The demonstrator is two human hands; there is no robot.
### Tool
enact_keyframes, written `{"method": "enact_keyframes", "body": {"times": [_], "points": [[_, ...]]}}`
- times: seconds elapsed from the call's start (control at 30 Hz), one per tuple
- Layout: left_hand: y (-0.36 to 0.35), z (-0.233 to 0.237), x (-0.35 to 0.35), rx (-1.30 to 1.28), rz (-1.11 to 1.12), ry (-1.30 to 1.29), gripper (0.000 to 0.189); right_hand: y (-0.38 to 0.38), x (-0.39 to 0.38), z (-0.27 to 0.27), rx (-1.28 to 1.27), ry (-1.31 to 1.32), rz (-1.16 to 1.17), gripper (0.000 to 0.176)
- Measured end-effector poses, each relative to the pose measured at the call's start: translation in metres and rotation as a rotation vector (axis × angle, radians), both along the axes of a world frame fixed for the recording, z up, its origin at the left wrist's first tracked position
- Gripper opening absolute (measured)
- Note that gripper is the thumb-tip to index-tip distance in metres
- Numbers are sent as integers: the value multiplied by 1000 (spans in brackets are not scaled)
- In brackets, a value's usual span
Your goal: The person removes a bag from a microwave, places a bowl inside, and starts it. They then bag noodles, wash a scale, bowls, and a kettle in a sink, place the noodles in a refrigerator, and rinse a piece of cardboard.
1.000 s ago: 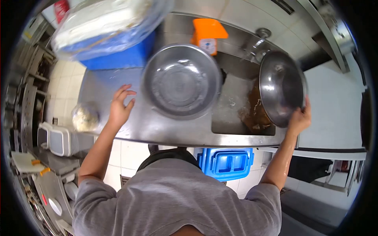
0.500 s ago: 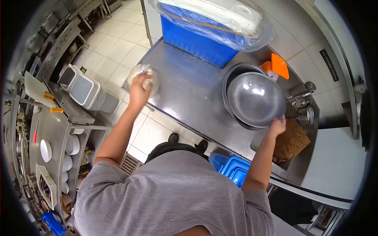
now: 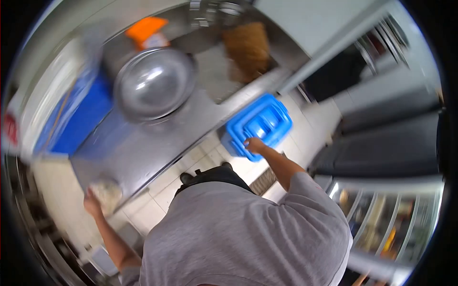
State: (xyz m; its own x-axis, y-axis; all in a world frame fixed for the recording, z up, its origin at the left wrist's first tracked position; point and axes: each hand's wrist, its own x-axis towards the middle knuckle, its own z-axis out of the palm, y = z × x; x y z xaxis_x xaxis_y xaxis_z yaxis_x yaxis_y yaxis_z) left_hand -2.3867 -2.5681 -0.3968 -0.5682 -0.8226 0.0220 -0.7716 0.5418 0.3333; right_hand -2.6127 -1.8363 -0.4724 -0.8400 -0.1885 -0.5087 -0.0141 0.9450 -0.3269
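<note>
Bag of pale lumps (image 3: 108, 192), lower left, clasped in left hand (image 3: 90, 204) at steel desk (image 3: 143, 152) edge; right hand (image 3: 255, 144) touches stacked blue plastic crates (image 3: 263, 120), grip indiscernible.

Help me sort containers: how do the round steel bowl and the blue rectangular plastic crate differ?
The round steel bowl is circular and shiny; the blue rectangular plastic crate is boxy and duller. The bowl sits on the steel counter; the crate stands lower, beside it. The right hand touches the crate; no hand touches the bowl.
</note>
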Motion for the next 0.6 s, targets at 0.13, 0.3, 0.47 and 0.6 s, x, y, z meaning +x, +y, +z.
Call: {"method": "enact_keyframes", "body": {"times": [0.13,0.3,0.47,0.6], "points": [[-5,-29,0,-148,-39,-74,70,110,138,-99,447,-618,526,43],[98,2,-28,-472,-81,-350,64,212,288,-119,225,-740,-406,38],[181,32,-55,-458,-434,-149,55,265,352,-97,124,-791,-405,39],[292,30,-111,55,-898,37,51,283,401,-55,238,-829,-838,47]]}}
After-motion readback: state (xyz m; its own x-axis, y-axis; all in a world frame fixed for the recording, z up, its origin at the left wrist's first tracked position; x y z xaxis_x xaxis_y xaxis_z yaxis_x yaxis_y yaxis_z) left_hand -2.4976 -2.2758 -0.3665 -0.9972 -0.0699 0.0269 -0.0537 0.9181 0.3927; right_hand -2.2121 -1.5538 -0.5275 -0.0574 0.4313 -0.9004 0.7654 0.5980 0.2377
